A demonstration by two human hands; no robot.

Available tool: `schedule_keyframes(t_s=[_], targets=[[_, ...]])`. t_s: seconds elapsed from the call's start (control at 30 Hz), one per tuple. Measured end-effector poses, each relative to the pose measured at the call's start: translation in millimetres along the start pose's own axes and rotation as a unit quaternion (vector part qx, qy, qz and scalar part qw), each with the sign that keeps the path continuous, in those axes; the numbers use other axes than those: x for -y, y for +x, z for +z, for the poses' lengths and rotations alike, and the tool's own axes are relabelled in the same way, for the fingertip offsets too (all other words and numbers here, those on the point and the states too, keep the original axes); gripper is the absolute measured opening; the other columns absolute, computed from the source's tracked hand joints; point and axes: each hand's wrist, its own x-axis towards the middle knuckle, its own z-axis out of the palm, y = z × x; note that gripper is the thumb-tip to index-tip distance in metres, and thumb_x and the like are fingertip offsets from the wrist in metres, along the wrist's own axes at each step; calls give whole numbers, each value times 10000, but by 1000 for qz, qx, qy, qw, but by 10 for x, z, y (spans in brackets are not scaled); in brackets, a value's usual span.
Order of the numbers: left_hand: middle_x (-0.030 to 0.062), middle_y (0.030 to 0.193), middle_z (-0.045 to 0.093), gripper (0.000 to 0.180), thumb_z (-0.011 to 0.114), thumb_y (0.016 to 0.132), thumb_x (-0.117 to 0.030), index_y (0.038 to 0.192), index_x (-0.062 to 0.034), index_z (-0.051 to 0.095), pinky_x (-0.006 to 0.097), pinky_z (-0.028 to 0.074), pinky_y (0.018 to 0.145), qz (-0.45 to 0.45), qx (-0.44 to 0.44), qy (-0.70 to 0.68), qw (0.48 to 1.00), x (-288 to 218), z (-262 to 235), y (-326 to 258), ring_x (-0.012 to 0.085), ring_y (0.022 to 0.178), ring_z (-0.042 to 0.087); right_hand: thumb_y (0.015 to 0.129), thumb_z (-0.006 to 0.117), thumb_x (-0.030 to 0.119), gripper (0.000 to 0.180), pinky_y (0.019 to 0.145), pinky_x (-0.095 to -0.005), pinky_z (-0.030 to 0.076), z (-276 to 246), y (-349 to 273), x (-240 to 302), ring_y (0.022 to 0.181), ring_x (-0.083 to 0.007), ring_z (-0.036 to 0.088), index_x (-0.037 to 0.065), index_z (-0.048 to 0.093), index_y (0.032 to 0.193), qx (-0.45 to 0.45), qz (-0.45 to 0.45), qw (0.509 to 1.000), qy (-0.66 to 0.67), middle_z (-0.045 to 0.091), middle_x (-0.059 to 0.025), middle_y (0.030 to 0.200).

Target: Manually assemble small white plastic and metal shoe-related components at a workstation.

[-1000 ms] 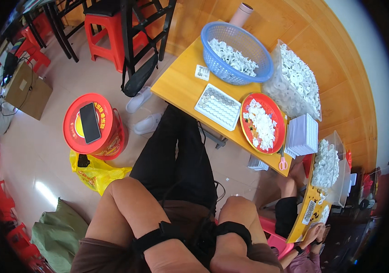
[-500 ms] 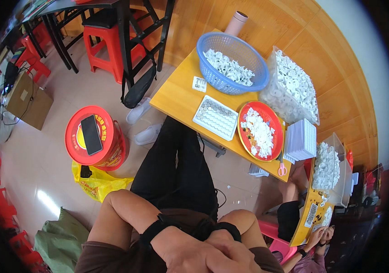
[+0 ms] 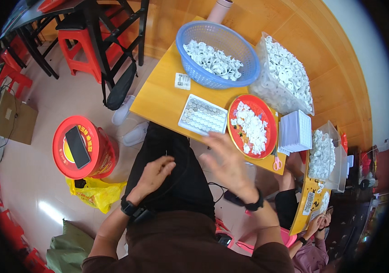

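Wooden flooring is curving around a yellow counter (image 3: 162, 98) that is carrying the work. Along its far edge a blue basket (image 3: 244, 54) and a clear tub (image 3: 267, 93) are holding heaps of white parts. Nearer the person, a red plate (image 3: 271, 136) is holding a smaller heap, and beside it, at the near edge, a white tray (image 3: 202, 115) is lying with its cells looking filled, so one tray seems finished while plenty of loose parts are waiting. Both hands are hanging empty above the lap: the right hand (image 3: 227, 163) is spreading open and blurring just short of the tray, and the left hand (image 3: 155, 172) is loosely curling, grasping nothing visible. Whether every cell is full is hard to tell.
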Motion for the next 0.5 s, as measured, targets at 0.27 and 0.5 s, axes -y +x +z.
schedule_keyframes(t_s=[0.27, 0.5], targets=[[125, 924, 555, 335, 505, 929, -259, 1117, 18, 513, 271, 556, 589, -170, 171, -155, 958, 700, -45, 844, 182, 760, 633, 794, 579, 118, 213, 690, -365, 476, -669, 1720, -630, 788, -323, 627, 3, 650, 959, -20, -36, 996, -84, 637, -198, 870], [107, 949, 566, 332, 523, 921, -250, 1128, 9, 506, 276, 554, 580, -139, 92, -224, 960, 705, -195, 879, 183, 787, 637, 834, 569, 175, 407, 1015, -366, 342, -115, 2868, -1083, 1166, -234, 493, 78, 522, 1227, 208, -19, 950, -233, 509, -190, 1259]])
